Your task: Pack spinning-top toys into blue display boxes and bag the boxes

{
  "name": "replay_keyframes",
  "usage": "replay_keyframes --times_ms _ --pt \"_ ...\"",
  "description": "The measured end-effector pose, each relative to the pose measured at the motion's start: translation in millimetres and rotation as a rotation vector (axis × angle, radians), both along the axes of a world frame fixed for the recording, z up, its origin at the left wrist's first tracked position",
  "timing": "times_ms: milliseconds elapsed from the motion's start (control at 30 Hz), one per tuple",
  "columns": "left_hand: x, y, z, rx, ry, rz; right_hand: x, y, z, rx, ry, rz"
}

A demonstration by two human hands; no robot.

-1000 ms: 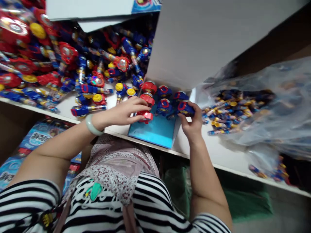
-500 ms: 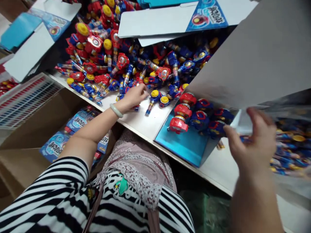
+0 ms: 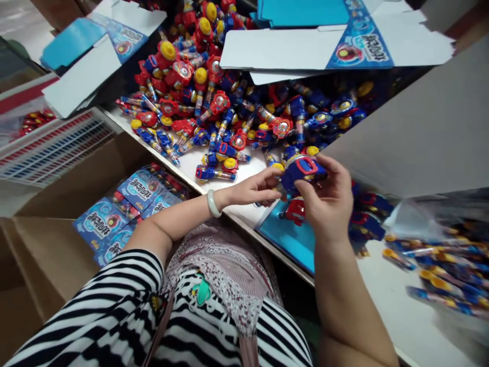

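Note:
My right hand (image 3: 328, 199) grips a round blue toy (image 3: 301, 171) with a red oval frame on its side, thumb below and fingers around its right end. At the toy's left end, my left hand (image 3: 260, 188) has its fingertips closed about it; the exact contact is partly hidden. A pale bangle circles the left wrist. Below the toy lies a blue-lined carton (image 3: 284, 234) on its side, with a red toy (image 3: 296, 210) and several dark blue toys (image 3: 369, 209) in it. My right hand covers part of that row.
A heap of red and blue toys (image 3: 217, 107) with tubes fills the bench behind. Open display cartons (image 3: 282, 48) stand over it. At lower left, a brown box (image 3: 49, 239) holds printed blue packs (image 3: 103, 219). More tube-shaped pieces (image 3: 439, 265) lie at right.
My right hand has come left from beside the carton and now holds a blue toy. My left hand has moved right from the heap to meet it. The view has shifted.

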State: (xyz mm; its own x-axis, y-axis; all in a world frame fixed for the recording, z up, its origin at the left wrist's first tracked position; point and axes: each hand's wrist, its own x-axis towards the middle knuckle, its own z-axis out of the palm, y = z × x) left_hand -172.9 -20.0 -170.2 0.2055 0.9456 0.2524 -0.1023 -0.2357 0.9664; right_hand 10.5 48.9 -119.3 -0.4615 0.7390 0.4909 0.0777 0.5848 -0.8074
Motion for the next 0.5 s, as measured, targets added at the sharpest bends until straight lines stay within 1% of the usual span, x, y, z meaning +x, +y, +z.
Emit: replay_keyframes --times_ms 33,67,133,167,200,267,300,367,433,500 --pt "-6 -5 3.9 0.047 0.072 -0.006 6 -4 2.2 -0.017 0.024 -0.010" --pt "-17 -11 6.9 0.086 0.177 0.049 17 -8 5.0 -0.035 0.052 -0.029" --pt "-44 -20 9.2 0.099 0.490 0.268 49 -15 10.2 -0.044 0.141 -0.101" --pt "-58 -23 8.6 0.065 0.685 0.380 69 -17 11.8 -0.033 0.195 -0.159" --pt "-70 -25 6.9 0.008 0.891 0.444 90 -18 12.2 -0.010 0.252 -0.215" --pt "-81 -25 1.7 -0.127 1.249 0.479 130 -21 8.3 0.039 0.340 -0.304" --pt "-80 -23 -1.1 -0.183 1.377 0.490 146 -22 3.5 0.045 0.353 -0.348" --pt "-69 -19 -5.9 -0.260 1.516 0.556 167 -26 -11.8 0.009 0.298 -0.437" --pt "-52 -14 -9.5 -0.300 1.554 0.611 172 -31 -32.9 -0.059 0.142 -0.491" --pt "-39 -12 -13.4 -0.305 1.559 0.631 166 -37 -54.4 -0.087 0.009 -0.475"
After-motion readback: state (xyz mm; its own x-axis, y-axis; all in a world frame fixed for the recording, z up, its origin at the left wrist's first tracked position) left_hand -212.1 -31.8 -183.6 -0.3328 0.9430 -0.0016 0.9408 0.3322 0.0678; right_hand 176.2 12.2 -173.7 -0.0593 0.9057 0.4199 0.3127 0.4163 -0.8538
